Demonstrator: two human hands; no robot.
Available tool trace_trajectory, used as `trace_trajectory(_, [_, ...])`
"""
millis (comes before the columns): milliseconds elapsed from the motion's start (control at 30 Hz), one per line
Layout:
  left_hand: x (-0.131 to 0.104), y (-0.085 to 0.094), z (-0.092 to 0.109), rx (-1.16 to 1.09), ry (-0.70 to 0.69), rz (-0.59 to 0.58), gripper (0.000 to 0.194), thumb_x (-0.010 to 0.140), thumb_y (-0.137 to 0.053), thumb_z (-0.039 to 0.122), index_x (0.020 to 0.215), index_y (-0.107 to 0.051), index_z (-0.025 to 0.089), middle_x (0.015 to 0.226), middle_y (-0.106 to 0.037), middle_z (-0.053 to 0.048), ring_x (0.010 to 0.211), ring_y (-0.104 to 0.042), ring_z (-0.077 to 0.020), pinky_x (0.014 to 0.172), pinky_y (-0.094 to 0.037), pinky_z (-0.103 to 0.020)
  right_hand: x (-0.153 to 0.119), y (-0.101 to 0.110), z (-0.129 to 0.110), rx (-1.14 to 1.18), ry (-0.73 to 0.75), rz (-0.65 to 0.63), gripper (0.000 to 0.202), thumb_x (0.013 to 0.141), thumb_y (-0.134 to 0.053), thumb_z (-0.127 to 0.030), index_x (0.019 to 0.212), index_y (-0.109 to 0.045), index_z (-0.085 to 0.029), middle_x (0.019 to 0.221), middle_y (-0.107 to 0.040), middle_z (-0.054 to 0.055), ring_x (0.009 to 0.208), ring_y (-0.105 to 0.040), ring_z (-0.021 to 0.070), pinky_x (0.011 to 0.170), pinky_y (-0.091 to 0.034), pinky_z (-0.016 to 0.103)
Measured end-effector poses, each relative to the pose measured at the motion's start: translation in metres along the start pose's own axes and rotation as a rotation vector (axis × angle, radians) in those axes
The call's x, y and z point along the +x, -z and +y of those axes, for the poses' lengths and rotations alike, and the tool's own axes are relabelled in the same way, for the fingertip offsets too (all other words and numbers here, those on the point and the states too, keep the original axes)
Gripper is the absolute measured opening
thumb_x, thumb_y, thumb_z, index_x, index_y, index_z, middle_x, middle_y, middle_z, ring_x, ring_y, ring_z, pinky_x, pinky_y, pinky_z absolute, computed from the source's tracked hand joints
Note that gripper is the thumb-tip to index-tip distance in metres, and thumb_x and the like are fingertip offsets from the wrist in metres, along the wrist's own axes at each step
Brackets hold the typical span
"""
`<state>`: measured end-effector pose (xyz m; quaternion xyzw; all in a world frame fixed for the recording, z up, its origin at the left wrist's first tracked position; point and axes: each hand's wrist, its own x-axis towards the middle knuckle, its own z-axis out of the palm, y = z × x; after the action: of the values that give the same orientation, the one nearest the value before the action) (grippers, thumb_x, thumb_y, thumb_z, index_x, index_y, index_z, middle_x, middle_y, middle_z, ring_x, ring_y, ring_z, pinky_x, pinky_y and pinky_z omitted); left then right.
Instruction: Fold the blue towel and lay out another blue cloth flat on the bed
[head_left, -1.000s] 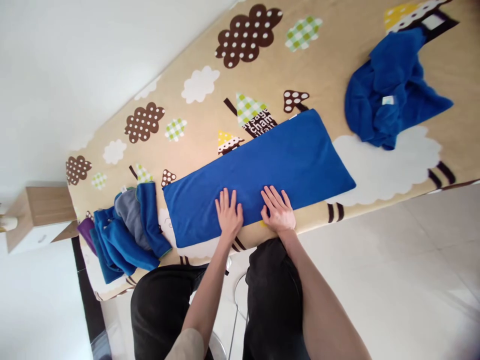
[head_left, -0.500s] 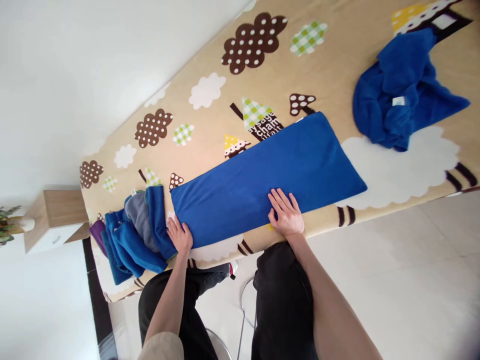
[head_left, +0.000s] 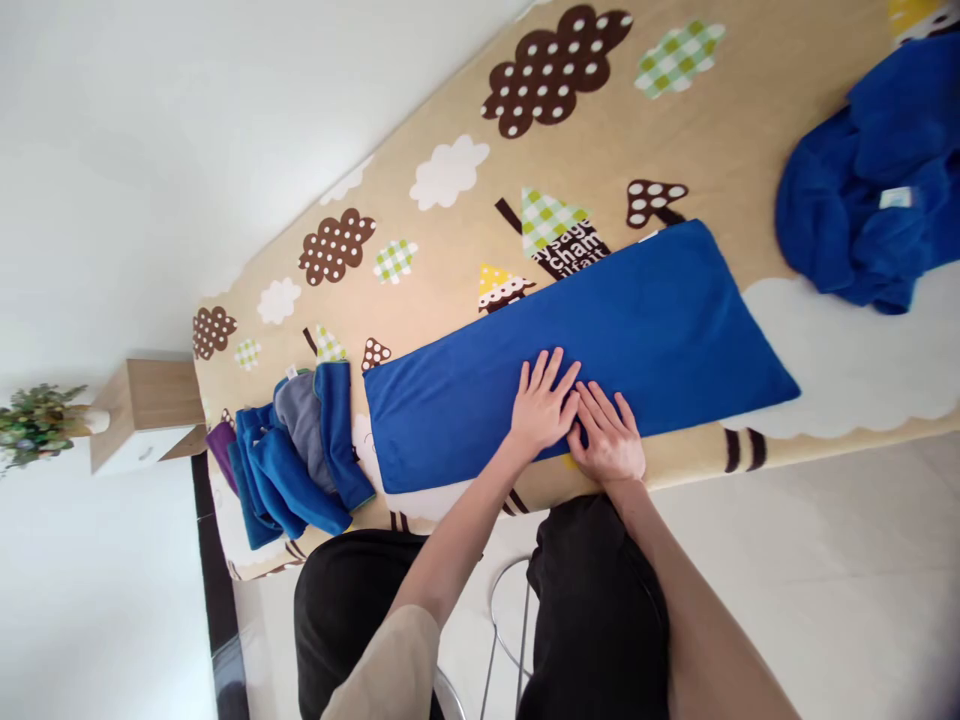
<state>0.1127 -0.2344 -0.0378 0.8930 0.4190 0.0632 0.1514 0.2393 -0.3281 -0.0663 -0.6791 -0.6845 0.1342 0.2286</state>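
A long blue cloth, towel-like (head_left: 450,390), lies spread flat in a narrow strip across the patterned cover in front of me. My left hand (head_left: 541,408) rests palm down on its middle, fingers spread. Right beside it my right hand (head_left: 606,435) lies flat near the cloth's front edge, its fingers stretched out. The two hands are close together, fingertips almost touching or just meeting. Neither hand grips anything.
Several folded blue, grey and purple cloths (head_left: 289,465) lie in a row at the left. A crumpled blue cloth with a white label (head_left: 862,200) sits at the far right. The beige cover (head_left: 420,300) meets a white wall. A wooden cabinet (head_left: 161,410) and a plant (head_left: 37,425) stand beyond the left end.
My left hand has moved right from the cloth's left end to its middle, beside my right hand. The view has shifted left, so the crumpled cloth is now partly cut off.
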Motion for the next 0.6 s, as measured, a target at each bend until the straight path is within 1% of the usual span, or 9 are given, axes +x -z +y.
trace_trajectory(33, [0.004,0.002,-0.012,0.018,0.001,-0.001,0.055,0.104,-0.038,0.035,0.158,-0.041,0.023,0.171,-0.02,-0.007,0.16,-0.008,-0.0256,0.13,-0.011,-0.054,0.0,0.0,0.0,-0.008,0.011,0.014,0.064,0.089,-0.047,-0.019,0.152,-0.049,-0.016,0.154,-0.051,0.01,0.146,-0.045,0.0291,0.126,-0.026,0.054])
trace_trajectory(100, [-0.001,0.012,-0.043,0.059,0.033,-0.013,0.055,0.105,-0.038,0.037,0.158,-0.039,0.024,0.171,-0.02,-0.006,0.16,-0.009,-0.0247,0.13,-0.009,-0.054,0.0,0.001,-0.001,-0.018,0.043,0.049,0.066,0.087,-0.048,-0.017,0.153,-0.047,-0.013,0.153,-0.052,0.012,0.146,-0.046,0.0289,0.126,-0.027,0.053])
trace_trajectory(167, [-0.022,0.027,-0.078,0.097,0.108,-0.028,0.057,0.104,-0.038,0.038,0.159,-0.038,0.024,0.171,-0.021,-0.007,0.159,-0.01,-0.025,0.13,-0.008,-0.054,0.001,0.001,-0.001,-0.029,0.069,0.081,0.067,0.086,-0.048,-0.016,0.153,-0.046,-0.011,0.153,-0.053,0.013,0.146,-0.046,0.0281,0.125,-0.027,0.051])
trace_trajectory(233, [-0.05,0.041,-0.113,0.131,0.218,-0.033,0.058,0.104,-0.037,0.039,0.16,-0.037,0.023,0.171,-0.018,-0.007,0.16,-0.009,-0.026,0.129,-0.007,-0.055,0.0,0.001,-0.001,-0.043,0.074,0.095,0.067,0.086,-0.048,-0.015,0.153,-0.046,-0.011,0.153,-0.053,0.013,0.146,-0.046,0.0277,0.125,-0.027,0.05])
trace_trajectory(333, [-0.088,0.059,-0.163,0.183,0.406,0.009,0.059,0.104,-0.036,0.041,0.161,-0.035,0.022,0.171,-0.017,-0.008,0.16,-0.007,-0.0282,0.128,-0.006,-0.057,0.0,0.0,0.0,-0.05,0.076,0.098,0.067,0.086,-0.048,-0.015,0.153,-0.047,-0.011,0.153,-0.052,0.012,0.145,-0.046,0.0281,0.125,-0.028,0.051])
trace_trajectory(400, [-0.104,0.069,-0.193,0.209,0.523,0.038,0.061,0.104,-0.035,0.042,0.161,-0.033,0.02,0.172,-0.016,-0.008,0.16,-0.006,-0.0298,0.128,-0.005,-0.059,0.001,0.0,0.0,-0.047,0.079,0.104,0.067,0.086,-0.048,-0.015,0.153,-0.047,-0.011,0.153,-0.052,0.013,0.145,-0.046,0.0281,0.124,-0.029,0.051])
trace_trajectory(467, [-0.112,0.078,-0.222,0.223,0.612,0.06,0.062,0.104,-0.034,0.042,0.162,-0.031,0.02,0.172,-0.015,-0.008,0.16,-0.004,-0.0307,0.127,-0.005,-0.06,0.001,0.0,0.0,-0.046,0.077,0.106,0.066,0.087,-0.048,-0.015,0.152,-0.047,-0.011,0.153,-0.053,0.013,0.145,-0.046,0.0276,0.125,-0.028,0.05])
trace_trajectory(533, [-0.113,0.086,-0.246,0.223,0.653,0.072,0.062,0.105,-0.033,0.041,0.163,-0.028,0.02,0.172,-0.014,-0.008,0.16,-0.005,-0.03,0.128,-0.006,-0.059,0.001,0.0,0.0,-0.051,0.073,0.101,0.065,0.087,-0.048,-0.015,0.152,-0.048,-0.011,0.152,-0.053,0.012,0.146,-0.046,0.0269,0.125,-0.028,0.05])
trace_trajectory(600, [-0.111,0.09,-0.26,0.213,0.659,0.073,0.062,0.105,-0.032,0.04,0.163,-0.027,0.02,0.172,-0.013,-0.007,0.16,-0.006,-0.0294,0.128,-0.006,-0.057,0.001,0.0,0.0,-0.057,0.072,0.095,0.064,0.088,-0.048,-0.015,0.151,-0.048,-0.011,0.152,-0.054,0.012,0.146,-0.046,0.0263,0.126,-0.027,0.05])
